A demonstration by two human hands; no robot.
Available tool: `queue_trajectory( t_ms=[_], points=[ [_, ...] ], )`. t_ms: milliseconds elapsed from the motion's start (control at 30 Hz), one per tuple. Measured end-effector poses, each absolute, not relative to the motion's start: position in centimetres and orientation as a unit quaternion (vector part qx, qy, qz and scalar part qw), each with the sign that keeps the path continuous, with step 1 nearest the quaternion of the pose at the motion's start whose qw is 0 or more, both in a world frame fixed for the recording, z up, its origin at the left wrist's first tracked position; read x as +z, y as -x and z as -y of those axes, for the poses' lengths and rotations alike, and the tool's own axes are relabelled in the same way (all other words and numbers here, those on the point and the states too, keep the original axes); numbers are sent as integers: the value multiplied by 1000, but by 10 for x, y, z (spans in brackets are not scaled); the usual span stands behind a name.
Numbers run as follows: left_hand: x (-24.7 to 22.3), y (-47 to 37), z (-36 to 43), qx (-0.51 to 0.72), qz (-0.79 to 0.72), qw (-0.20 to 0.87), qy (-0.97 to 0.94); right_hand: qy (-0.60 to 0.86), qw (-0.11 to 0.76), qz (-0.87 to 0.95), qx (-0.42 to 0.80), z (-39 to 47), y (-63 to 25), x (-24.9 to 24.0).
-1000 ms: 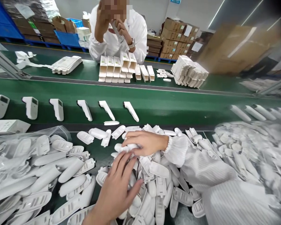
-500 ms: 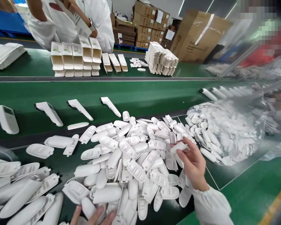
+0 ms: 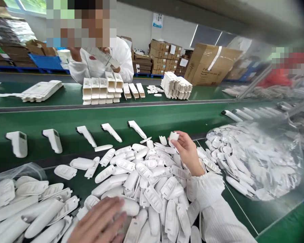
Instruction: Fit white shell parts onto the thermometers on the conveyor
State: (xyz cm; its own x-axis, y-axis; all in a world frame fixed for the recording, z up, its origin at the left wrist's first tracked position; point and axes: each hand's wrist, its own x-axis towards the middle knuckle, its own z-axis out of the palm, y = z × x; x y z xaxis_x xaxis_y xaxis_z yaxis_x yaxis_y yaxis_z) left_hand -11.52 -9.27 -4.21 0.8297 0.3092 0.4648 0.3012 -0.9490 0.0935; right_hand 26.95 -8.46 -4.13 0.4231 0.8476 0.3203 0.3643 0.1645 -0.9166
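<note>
While the person's right hand (image 3: 188,153) reaches over the two o'clock edge of a loose pile of white, rounded plastic covers (image 3: 152,194), its grip is closed on one short white plastic piece (image 3: 173,138), pinched between thumb and fingers just above the pile's far edge. The left hand (image 3: 98,221), blurred, lies low over the pile at eight o'clock, its fingertips by a smooth white cover; whether that grip closes on anything, one cannot tell.

The pile lies on a dark green tabletop (image 3: 264,213), many covers showing slotted inner faces, others turned smooth side up. A second heap of white covers (image 3: 36,211) sits at nine o'clock, and a clear plastic bag (image 3: 273,158) full of white pieces lies at three o'clock.

Beyond the pile, from ten to twelve o'clock, five white pistol-shaped devices (image 3: 19,145) with dark tips lie in a spaced row on a smooth green strip (image 3: 182,116). At eleven o'clock, across the strip, a co-worker in a white coat (image 3: 124,57) holds a slim white box behind stacked, open-ended white cartons (image 3: 102,88). A bundle of flattened white cartons (image 3: 176,86) stands at one o'clock.
</note>
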Motion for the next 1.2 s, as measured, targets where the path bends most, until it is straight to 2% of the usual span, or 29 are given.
queue_trajectory(
  t_ms=[67, 133, 200, 267, 333, 500, 567, 700, 800, 967, 1133, 1200],
  points=[
    [-29, 111, 56, 272, -244, 35, -930, 613, 488, 579, 224, 58, -276, -30],
    [-19, 100, 11, 210, -364, 52, -906, 610, 376, 657, 233, 35, -284, -21],
    [-16, 87, -31, 162, -459, 64, -871, 644, 288, 673, 223, 21, -293, -16],
    [-19, 73, -60, 120, -483, 84, -863, 704, 242, 634, 207, 14, -300, -17],
    [-26, 59, -73, 70, -458, 82, -882, 735, 252, 593, 212, 12, -304, -20],
    [-28, 29, -74, -59, -400, 22, -914, 666, 373, 576, 294, -13, -285, -26],
    [-21, 22, -78, -96, -381, 42, -919, 659, 346, 602, 289, -27, -272, -28],
    [-11, 20, -90, -126, -352, 115, -920, 730, 186, 629, 194, -42, -259, -40],
    [-12, 20, -94, -97, -339, 118, -928, 747, 107, 646, 113, -44, -262, -52],
    [-12, 19, -90, -41, -345, 110, -931, 739, 89, 663, 84, -45, -277, -55],
    [1, 22, -83, 69, -378, 226, -895, 776, 132, 615, 33, -11, -286, -39],
    [7, 13, -81, 112, -402, 279, -865, 779, 121, 613, 44, 6, -281, -35]
  ],
)
